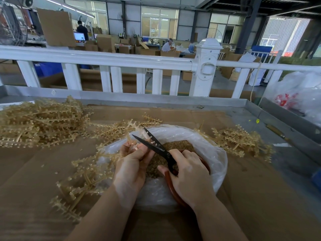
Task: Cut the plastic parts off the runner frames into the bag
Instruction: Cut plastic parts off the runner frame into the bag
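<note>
right hand (188,173) gripping scissors (152,145), runner frames (40,119) around bag (208,145)

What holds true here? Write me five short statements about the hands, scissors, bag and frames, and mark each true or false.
1. The right hand holds the scissors with the blades apart. True.
2. The left hand lies flat on the cardboard, holding nothing. False: it grips a runner frame at the blades.
3. The bag already holds small amber pieces. True.
4. The biggest pile of frames lies at the right of the bag. False: it lies at the far left.
5. The scissors have blue handles. False: the handles are reddish brown.
</note>
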